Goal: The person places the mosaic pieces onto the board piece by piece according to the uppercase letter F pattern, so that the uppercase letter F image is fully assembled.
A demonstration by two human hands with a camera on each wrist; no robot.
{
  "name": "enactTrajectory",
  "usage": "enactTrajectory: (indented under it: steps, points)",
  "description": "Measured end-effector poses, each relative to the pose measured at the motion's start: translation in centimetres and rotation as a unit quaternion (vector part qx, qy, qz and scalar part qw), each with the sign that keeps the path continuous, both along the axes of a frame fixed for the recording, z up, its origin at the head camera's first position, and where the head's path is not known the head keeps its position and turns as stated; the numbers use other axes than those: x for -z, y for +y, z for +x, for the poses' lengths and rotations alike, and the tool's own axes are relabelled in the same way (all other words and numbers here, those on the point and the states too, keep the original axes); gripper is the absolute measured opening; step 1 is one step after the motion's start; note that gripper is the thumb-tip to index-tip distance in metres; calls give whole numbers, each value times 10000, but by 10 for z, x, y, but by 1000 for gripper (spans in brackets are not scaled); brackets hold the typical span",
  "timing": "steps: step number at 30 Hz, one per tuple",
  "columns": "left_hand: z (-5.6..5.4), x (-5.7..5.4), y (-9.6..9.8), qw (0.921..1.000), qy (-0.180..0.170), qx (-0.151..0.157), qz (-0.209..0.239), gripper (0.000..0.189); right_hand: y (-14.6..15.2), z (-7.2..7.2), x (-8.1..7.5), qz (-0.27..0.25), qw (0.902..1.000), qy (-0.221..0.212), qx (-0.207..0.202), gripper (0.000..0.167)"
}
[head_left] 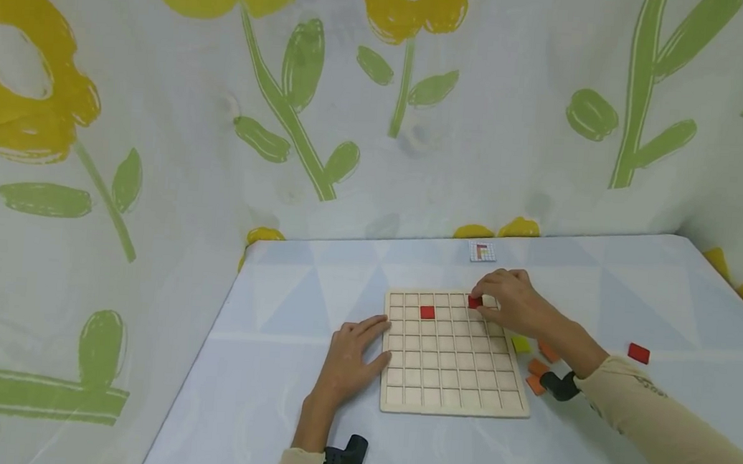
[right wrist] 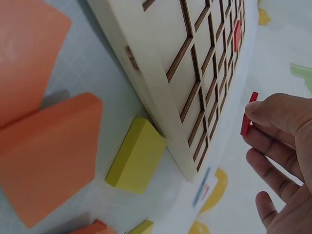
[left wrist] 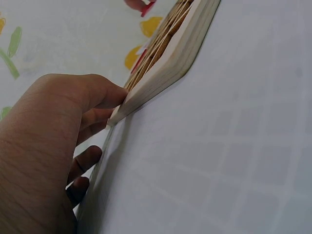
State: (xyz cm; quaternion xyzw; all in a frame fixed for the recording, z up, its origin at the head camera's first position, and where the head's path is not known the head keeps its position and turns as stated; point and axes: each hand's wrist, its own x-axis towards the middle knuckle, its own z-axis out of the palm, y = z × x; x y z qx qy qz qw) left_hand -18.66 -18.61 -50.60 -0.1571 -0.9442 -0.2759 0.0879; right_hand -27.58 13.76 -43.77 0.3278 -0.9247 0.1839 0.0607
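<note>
A square wooden grid board lies on the table, with one red tile set in a cell near its far left. My right hand pinches a second red tile between thumb and fingertips, over the board's far edge. In the right wrist view this tile stands tilted, apart from the grid. My left hand rests at the board's left side, its thumb and fingertips touching the rim. The left wrist view shows the fingers against the pale wooden edge.
Right of the board lie a yellow tile and several orange tiles, partly under my right forearm. Farther right is a loose red tile. A small pattern card lies behind the board, near the flower-printed wall.
</note>
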Motion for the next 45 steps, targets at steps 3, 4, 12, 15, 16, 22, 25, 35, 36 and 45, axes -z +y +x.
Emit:
enactTrajectory:
  steps: [3,4,12,15,16,22,25,35,36,45]
  points:
    - [1,0,1,10000,41,1,-1,52,-1,1,1,9,10000,24,-20,20]
    - [1,0,1,10000,41,-8,-9,52,-2,1,1,7,10000,37,-30,20]
    - [2,0,0,9999,43,-48,-85,52,-7,1,4,-104,9991,303,-276,18]
    - [2,0,0,9999,124,-43,-88,51,-8,1,4,-132,9985,384,-367,19]
    - [2,0,0,9999,114,-56,-108,51,-8,1,5,-127,9984,408,-380,19]
    - [2,1,1,9999,142,-59,-77,52,-11,0,8,-107,9977,533,-408,20]
    - [1,1,1,9998,189,-62,-44,52,-13,0,9,-133,9974,550,-453,19]
    - [1,1,-2,9998,169,-70,-79,51,-26,-2,9,-67,9983,401,-426,20]
    - [1,1,-2,9998,134,-82,-83,51,-27,-2,9,-58,9983,382,-428,20]
    - [2,1,1,9998,95,-108,-101,51,-31,-2,9,10,9971,465,-604,17]
